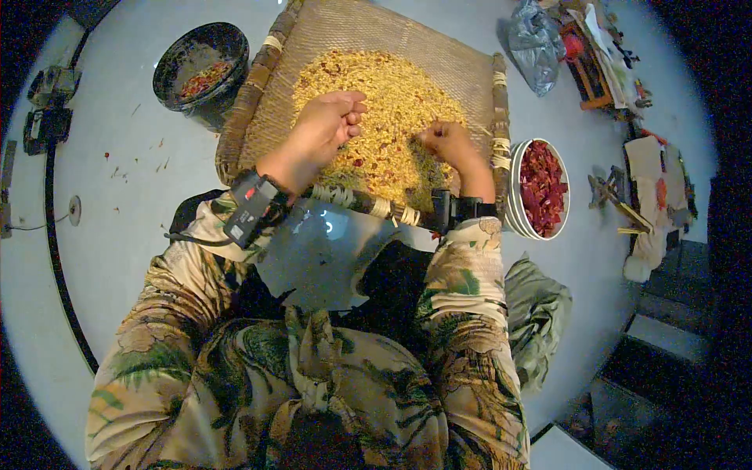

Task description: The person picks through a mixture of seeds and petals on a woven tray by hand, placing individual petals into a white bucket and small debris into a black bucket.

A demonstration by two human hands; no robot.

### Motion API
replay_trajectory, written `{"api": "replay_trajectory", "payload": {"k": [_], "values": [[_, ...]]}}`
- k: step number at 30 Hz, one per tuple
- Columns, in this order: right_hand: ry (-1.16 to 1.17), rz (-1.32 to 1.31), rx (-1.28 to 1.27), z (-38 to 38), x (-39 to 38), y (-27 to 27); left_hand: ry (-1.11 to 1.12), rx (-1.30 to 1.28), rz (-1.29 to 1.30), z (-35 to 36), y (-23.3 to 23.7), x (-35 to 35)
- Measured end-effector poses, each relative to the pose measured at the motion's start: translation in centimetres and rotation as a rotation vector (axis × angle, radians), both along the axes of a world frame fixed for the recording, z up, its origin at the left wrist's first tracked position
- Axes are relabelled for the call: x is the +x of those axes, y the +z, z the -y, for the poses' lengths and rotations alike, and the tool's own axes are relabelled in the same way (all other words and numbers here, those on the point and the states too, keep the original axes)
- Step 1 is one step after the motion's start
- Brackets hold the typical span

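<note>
A woven tray (pixel 462 51) with a thick bound rim holds a wide layer of yellow seeds (pixel 399 94) mixed with red bits. Over the left part of the seeds is my left hand (pixel 333 121), its fingers curled together; whatever they may hold is hidden. My right hand (pixel 450 145) is above the right side of the layer, thumb and fingertips pinched, and anything between them is too small to make out. Each wrist has a dark strapped device.
At the upper left stands a black bucket (pixel 168 74) with red and yellow bits inside. White stacked buckets (pixel 515 200) of red dried pieces stand right of the tray. A clear plastic bag (pixel 534 47) lies at the upper right, and green cloth (pixel 539 321) lies lower right.
</note>
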State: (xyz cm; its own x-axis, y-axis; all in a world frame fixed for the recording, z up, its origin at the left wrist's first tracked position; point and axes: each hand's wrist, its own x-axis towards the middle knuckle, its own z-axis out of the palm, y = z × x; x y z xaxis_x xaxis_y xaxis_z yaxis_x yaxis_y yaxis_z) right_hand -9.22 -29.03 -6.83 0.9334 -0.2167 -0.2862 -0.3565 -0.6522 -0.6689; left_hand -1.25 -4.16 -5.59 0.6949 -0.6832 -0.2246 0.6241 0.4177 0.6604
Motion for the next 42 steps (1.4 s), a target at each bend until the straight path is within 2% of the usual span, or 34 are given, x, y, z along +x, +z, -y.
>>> {"api": "replay_trajectory", "payload": {"k": [2,6,8,10,12,13,16,19,21,23,25,29,32,33,36,37,39,42], "values": [[0.037,-0.096,-0.084,0.3,-0.6,-1.3,0.021,0.096,-0.013,-0.3,1.5,-0.5],[0.113,-0.224,-0.063,0.0,-0.8,-3.2,0.033,0.279,0.005,-0.2,5.0,-0.4],[0.158,-0.197,-0.216,-0.6,-0.5,-4.6,0.059,0.266,0.444,-0.8,4.2,-0.4],[0.172,-0.137,-0.372,-1.5,-0.2,-5.1,0.072,0.264,0.461,-1.3,4.2,-0.2],[0.155,-0.044,-0.53,-2.6,-0.2,-5.0,0.067,0.273,0.057,-1.6,5.0,0.2],[0.117,-0.156,-0.533,-2.8,0.4,-5.2,0.074,0.272,0.041,-1.7,4.8,0.4],[0.009,-0.117,-0.486,-3.8,1.2,-5.5,0.092,0.235,0.033,-2.3,4.3,1.4],[0.029,-0.018,-0.282,-3.4,2.3,-4.9,0.042,0.118,0.049,-2.3,3.1,2.3],[-0.127,0.047,0.092,-3.5,2.6,-4.3,-0.01,0.035,0.027,-2.1,1.8,3.4],[-0.245,0.099,0.429,-3.9,2.7,-3.0,0.005,0.204,0.45,-2.5,1.8,2.8],[-0.181,0.117,0.334,-2.9,3.1,-4.0,0.019,0.273,0.637,-2.6,1.7,2.7],[-0.13,0.06,0.151,-1.5,3.2,-4.3,0.065,0.276,0.536,-2.6,2.2,2.4],[-0.162,0.145,0.234,-2.6,2.7,-2.7,0.159,0.174,0.168,-2.1,3.6,2.4],[-0.27,0.1,0.327,-3.5,2.1,-1.2,0.194,0.114,-0.006,-1.9,3.8,2.5],[-0.256,0.117,0.32,-3.5,2.1,-2.0,0.16,0.149,0.257,-2.0,0.5,3.4],[-0.319,0.059,0.496,-4.3,1.6,-0.3,0.169,0.165,0.332,-2.0,0.6,3.3],[-0.215,0.13,0.346,-2.5,2.2,-3.2,0.18,0.205,0.482,-2.1,0.6,3.0],[-0.135,0.173,0.103,-1.6,2.2,-4.0,0.153,0.274,0.676,-2.4,1.2,2.9]]}}
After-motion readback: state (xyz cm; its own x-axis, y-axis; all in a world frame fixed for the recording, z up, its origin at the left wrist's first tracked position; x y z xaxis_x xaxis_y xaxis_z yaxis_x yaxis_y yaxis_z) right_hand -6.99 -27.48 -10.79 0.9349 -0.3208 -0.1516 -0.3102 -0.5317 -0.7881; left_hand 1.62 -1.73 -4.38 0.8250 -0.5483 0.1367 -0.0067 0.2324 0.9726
